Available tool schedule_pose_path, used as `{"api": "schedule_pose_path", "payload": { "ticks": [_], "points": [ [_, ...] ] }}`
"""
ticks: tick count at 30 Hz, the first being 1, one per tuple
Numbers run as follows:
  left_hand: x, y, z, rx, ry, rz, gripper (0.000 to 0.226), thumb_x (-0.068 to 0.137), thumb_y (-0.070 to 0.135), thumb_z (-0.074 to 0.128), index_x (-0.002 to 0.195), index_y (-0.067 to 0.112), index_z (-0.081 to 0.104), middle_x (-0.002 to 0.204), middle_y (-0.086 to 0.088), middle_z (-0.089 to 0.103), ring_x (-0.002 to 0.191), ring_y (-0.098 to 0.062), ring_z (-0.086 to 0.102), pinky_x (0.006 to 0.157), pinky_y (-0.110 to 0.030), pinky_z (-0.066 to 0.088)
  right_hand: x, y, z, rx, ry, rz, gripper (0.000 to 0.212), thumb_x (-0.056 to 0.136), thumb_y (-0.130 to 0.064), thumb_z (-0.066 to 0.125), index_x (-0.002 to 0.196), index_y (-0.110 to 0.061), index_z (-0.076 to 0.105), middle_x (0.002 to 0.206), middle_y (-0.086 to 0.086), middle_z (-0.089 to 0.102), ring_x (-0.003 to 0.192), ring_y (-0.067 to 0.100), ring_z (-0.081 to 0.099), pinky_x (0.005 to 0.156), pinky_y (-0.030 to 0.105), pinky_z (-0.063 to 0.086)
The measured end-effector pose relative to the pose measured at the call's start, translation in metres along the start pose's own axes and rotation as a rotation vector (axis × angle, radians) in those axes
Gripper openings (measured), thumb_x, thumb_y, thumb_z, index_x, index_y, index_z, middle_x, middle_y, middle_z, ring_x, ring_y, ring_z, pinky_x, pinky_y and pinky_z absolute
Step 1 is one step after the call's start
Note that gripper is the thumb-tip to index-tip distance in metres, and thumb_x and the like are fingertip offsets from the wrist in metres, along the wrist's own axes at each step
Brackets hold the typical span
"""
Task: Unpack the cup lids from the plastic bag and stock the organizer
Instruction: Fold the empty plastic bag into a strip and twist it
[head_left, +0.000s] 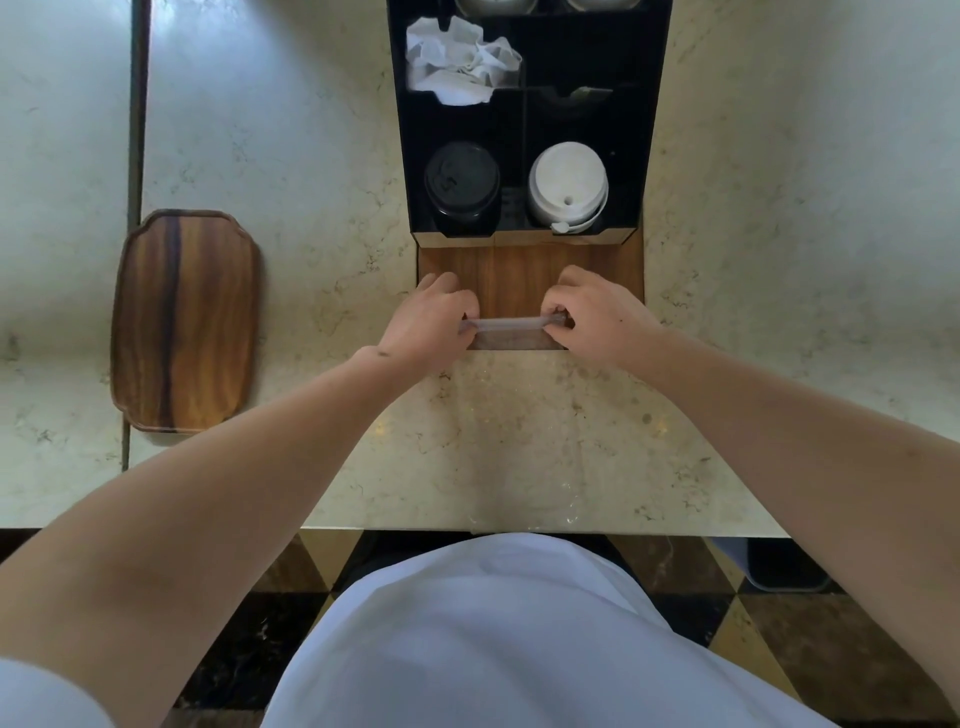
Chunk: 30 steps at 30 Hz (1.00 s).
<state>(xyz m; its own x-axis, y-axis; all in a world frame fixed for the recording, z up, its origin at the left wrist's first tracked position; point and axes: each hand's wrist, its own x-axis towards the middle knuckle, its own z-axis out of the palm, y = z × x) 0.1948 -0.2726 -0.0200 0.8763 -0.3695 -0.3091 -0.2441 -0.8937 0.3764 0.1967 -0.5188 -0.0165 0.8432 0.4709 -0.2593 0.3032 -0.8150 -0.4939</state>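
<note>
A black organizer (402, 130) with a wooden front (514, 270) stands on the marble counter. Its front left slot holds a stack of black cup lids (461, 184); the front right slot holds a stack of white cup lids (567, 187). In front of it my left hand (434, 317) and my right hand (597, 317) each pinch one end of a clear plastic bag (511, 325), whose top edge is stretched into a narrow band between them. The rest of the bag lies nearly invisible on the counter towards me. No lids show inside it.
Crumpled white napkins (460, 62) fill a rear left compartment of the organizer. A wooden tray (187, 322) lies on the counter to the left. The counter's near edge (519, 527) runs just in front of my body, with a checkered floor below.
</note>
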Motion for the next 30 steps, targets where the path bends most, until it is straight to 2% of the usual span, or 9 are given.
{"api": "schedule_pose_path", "payload": {
  "ticks": [4, 8, 12, 16, 18, 21, 24, 27, 30],
  "points": [
    [-0.011, 0.000, 0.000, 0.131, 0.039, 0.156, 0.010, 0.093, 0.007, 0.056, 0.089, 0.013, 0.063, 0.091, -0.004, 0.058, 0.087, -0.026, 0.051, 0.068, -0.032, 0.034, -0.006, -0.001, 0.004, -0.077, 0.034, -0.045, 0.008, 0.091, -0.007, 0.061, 0.086, -0.012, 0.065, 0.088, 0.000, 0.056, 0.084, 0.021, 0.054, 0.066, 0.038, 0.051],
    [-0.021, -0.001, 0.005, 0.209, 0.052, 0.224, 0.017, 0.089, -0.001, 0.060, 0.099, 0.010, 0.066, 0.097, -0.008, 0.062, 0.087, -0.028, 0.053, 0.070, -0.034, 0.038, -0.014, 0.000, 0.009, -0.159, 0.049, -0.083, 0.014, 0.092, -0.005, 0.058, 0.096, -0.011, 0.070, 0.093, 0.006, 0.061, 0.085, 0.025, 0.056, 0.062, 0.039, 0.051],
    [-0.028, -0.004, 0.007, 0.205, 0.059, 0.205, 0.021, 0.091, 0.004, 0.056, 0.105, 0.010, 0.070, 0.102, -0.007, 0.064, 0.093, -0.028, 0.053, 0.078, -0.041, 0.048, -0.027, 0.000, 0.011, -0.184, 0.070, -0.090, 0.023, 0.090, -0.012, 0.059, 0.105, -0.012, 0.076, 0.101, 0.006, 0.064, 0.088, 0.023, 0.058, 0.067, 0.038, 0.054],
    [-0.039, -0.003, 0.009, 0.218, 0.086, 0.220, 0.024, 0.095, 0.015, 0.050, 0.104, 0.007, 0.072, 0.102, -0.008, 0.064, 0.090, -0.027, 0.052, 0.078, -0.043, 0.049, -0.040, -0.004, 0.013, -0.154, 0.107, -0.090, 0.027, 0.090, -0.017, 0.058, 0.105, -0.012, 0.080, 0.102, 0.006, 0.066, 0.085, 0.024, 0.059, 0.068, 0.035, 0.051],
    [-0.043, 0.000, 0.012, 0.252, 0.069, 0.225, 0.027, 0.099, 0.017, 0.046, 0.111, 0.005, 0.067, 0.105, -0.008, 0.061, 0.088, -0.027, 0.051, 0.075, -0.042, 0.048, -0.040, -0.006, 0.015, -0.151, 0.126, -0.076, 0.024, 0.094, -0.018, 0.059, 0.098, -0.010, 0.081, 0.100, 0.006, 0.066, 0.082, 0.024, 0.059, 0.065, 0.037, 0.050],
    [-0.047, 0.004, 0.015, 0.248, 0.056, 0.193, 0.031, 0.103, 0.021, 0.043, 0.119, 0.003, 0.063, 0.108, -0.010, 0.057, 0.087, -0.027, 0.052, 0.076, -0.043, 0.049, -0.032, -0.009, 0.013, -0.123, 0.127, -0.030, 0.028, 0.099, -0.024, 0.061, 0.086, -0.010, 0.082, 0.098, 0.005, 0.067, 0.082, 0.023, 0.058, 0.066, 0.037, 0.048],
    [-0.045, 0.009, 0.011, 0.131, 0.100, 0.104, 0.032, 0.105, 0.024, 0.047, 0.106, 0.006, 0.072, 0.102, -0.010, 0.060, 0.087, -0.028, 0.054, 0.073, -0.045, 0.050, -0.022, -0.011, 0.009, -0.077, 0.056, -0.001, 0.022, 0.096, -0.029, 0.067, 0.086, -0.014, 0.080, 0.102, 0.001, 0.065, 0.093, 0.021, 0.057, 0.073, 0.038, 0.052],
    [-0.036, 0.013, 0.007, 0.062, 0.108, 0.011, 0.027, 0.102, 0.021, 0.053, 0.096, 0.008, 0.077, 0.099, -0.010, 0.061, 0.090, -0.029, 0.054, 0.071, -0.039, 0.047, -0.015, -0.010, 0.010, -0.032, 0.024, 0.057, 0.015, 0.091, -0.027, 0.072, 0.082, -0.016, 0.072, 0.103, -0.001, 0.059, 0.098, 0.019, 0.055, 0.076, 0.036, 0.052],
    [-0.026, 0.016, 0.006, 0.002, 0.080, -0.097, 0.015, 0.099, 0.017, 0.058, 0.103, 0.008, 0.069, 0.103, -0.010, 0.059, 0.096, -0.031, 0.054, 0.074, -0.039, 0.048, -0.012, -0.008, 0.014, 0.023, 0.022, 0.120, 0.009, 0.089, -0.023, 0.074, 0.088, -0.017, 0.067, 0.098, -0.001, 0.058, 0.094, 0.020, 0.055, 0.075, 0.034, 0.048]
  ]
}}
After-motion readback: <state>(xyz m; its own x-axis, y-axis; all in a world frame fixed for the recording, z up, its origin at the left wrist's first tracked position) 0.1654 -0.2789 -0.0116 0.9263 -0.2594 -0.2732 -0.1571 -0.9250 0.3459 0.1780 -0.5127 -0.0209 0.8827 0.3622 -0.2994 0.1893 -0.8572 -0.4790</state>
